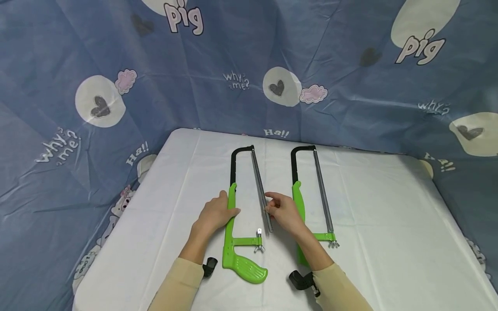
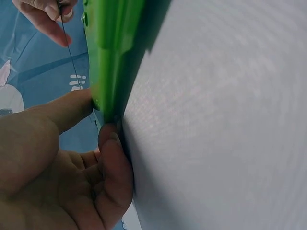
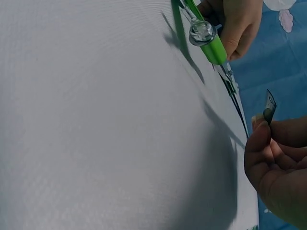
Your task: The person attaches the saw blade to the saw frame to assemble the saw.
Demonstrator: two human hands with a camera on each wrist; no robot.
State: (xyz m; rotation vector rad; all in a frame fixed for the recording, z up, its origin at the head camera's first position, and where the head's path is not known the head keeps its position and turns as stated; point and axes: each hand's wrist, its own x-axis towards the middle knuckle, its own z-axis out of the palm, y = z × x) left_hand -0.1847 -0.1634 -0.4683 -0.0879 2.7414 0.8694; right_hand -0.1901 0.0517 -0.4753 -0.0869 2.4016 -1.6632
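Note:
A green and black hacksaw (image 1: 249,268) lies on the white-covered table, its handle toward me. My left hand (image 1: 213,214) grips the green part of its frame, thumb on the inner side; the left wrist view shows thumb and fingers on either side of the frame. Between thumb and fingers, my right hand (image 1: 287,214) pinches the grey saw blade (image 1: 256,172) toward its near end. The blade's far end meets the black frame tip. Its near end stands apart from the blade holder with a wing nut (image 1: 259,248), and in the right wrist view it rises off the cloth.
A second hacksaw (image 1: 298,194) lies to the right, partly under my right forearm, with its blade (image 1: 324,194) spanning the frame. The white cloth (image 1: 389,242) covers the table. Blue printed fabric (image 1: 218,56) hangs behind and at the sides.

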